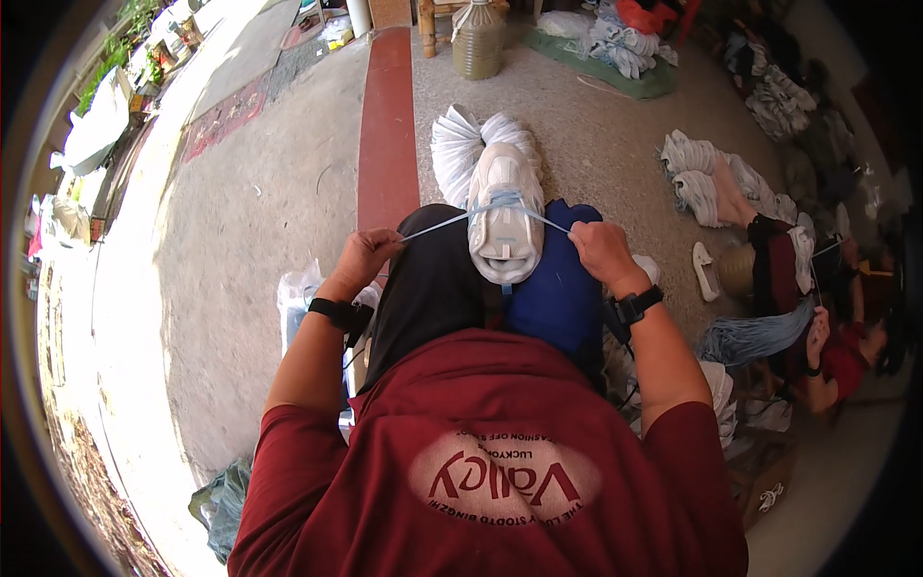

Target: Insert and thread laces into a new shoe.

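Two hands at work, one shoe between them! That single white shoe (507,188) sits right at the knees, and one pale blue lace (437,230) crosses it, drawn taut both ways. The left hand (373,254) pinches one end, fingertips pressed together; the right hand (604,252) pinches the other. Two dark bands, one per wrist. Just beyond, a fanned white bundle (457,154), too packed to count. One jug (478,43) stands farther off; over right, one co-worker (851,361) and one loose shoe (706,269).
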### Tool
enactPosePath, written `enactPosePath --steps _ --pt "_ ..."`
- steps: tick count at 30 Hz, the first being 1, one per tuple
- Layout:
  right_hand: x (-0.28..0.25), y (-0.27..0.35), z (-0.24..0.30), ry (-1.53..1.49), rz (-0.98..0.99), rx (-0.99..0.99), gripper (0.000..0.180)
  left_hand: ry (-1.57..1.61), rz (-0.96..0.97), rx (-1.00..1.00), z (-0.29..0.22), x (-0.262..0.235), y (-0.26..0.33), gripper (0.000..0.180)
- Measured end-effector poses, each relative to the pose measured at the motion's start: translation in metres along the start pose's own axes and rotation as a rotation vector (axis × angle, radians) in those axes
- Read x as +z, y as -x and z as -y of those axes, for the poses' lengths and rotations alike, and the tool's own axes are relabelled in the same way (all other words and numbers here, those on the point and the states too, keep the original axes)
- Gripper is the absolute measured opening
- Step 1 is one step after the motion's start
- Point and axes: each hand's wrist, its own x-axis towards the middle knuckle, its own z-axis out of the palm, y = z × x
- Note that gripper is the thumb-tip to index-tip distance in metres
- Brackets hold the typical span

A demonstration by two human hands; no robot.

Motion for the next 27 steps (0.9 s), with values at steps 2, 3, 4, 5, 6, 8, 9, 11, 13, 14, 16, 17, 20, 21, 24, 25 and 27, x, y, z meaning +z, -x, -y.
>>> enactPosePath --steps 2,3,4,5,6,8,9,11,13,14,16,17,20,21,24,25,27 --pt "-0.001 -0.002 0.001 0.039 -0.087 0.074 0.014 0.020 -0.075 -0.014 -0.004 -0.005 0.007 0.006" --pt "-0.007 -0.003 0.005 0.039 -0.091 0.071 0.014 0.018 -0.079 -0.011 -0.004 -0.008 0.009 0.006" --pt "-0.016 -0.002 0.009 0.055 -0.144 0.050 0.010 0.024 -0.113 0.022 -0.003 -0.012 0.010 0.006" --pt "-0.024 -0.001 0.015 0.072 -0.196 0.031 0.006 0.032 -0.145 0.055 -0.005 -0.013 0.011 0.006" --pt "-0.024 0.003 0.018 0.075 -0.197 0.028 0.006 0.034 -0.148 0.057 -0.007 -0.014 0.011 0.006" --pt "-0.024 0.012 0.023 0.147 -0.145 -0.037 0.007 0.027 -0.145 0.087 -0.013 -0.017 0.009 0.006" --pt "-0.019 0.015 0.017 0.152 -0.145 -0.033 0.007 0.030 -0.141 0.091 -0.016 -0.017 0.009 0.006" --pt "-0.007 0.019 0.008 0.401 0.203 0.106 0.018 -0.056 -0.129 0.016 -0.019 -0.016 0.010 0.006" --pt "0.000 0.008 0.010 0.135 0.033 0.156 0.020 -0.016 -0.127 0.016 -0.007 -0.014 0.010 0.006" --pt "0.004 0.000 0.019 -0.138 -0.134 0.204 0.022 0.021 -0.126 0.011 0.001 -0.013 0.014 0.006" --pt "0.014 -0.021 0.030 -0.232 -0.139 0.224 0.026 0.012 -0.122 -0.001 0.008 -0.011 0.014 0.006" --pt "0.021 -0.033 0.038 -0.322 -0.129 0.165 0.024 0.002 -0.130 -0.014 0.010 -0.011 0.015 0.006" --pt "0.035 -0.052 0.035 -0.440 -0.044 0.187 0.023 0.007 -0.137 0.005 0.006 -0.011 0.014 0.007" --pt "0.038 -0.056 0.033 -0.466 0.037 0.260 0.025 0.003 -0.134 0.006 0.006 -0.013 0.013 0.007" --pt "0.031 -0.060 0.029 -0.347 0.152 0.430 0.029 0.057 -0.131 -0.020 0.007 -0.017 0.016 0.007" --pt "0.033 -0.062 0.029 -0.348 0.152 0.435 0.029 0.023 -0.133 -0.028 0.007 -0.018 0.018 0.006" --pt "0.035 -0.068 0.028 -0.174 0.279 0.461 0.032 -0.011 -0.130 -0.029 0.004 -0.014 0.019 0.006"
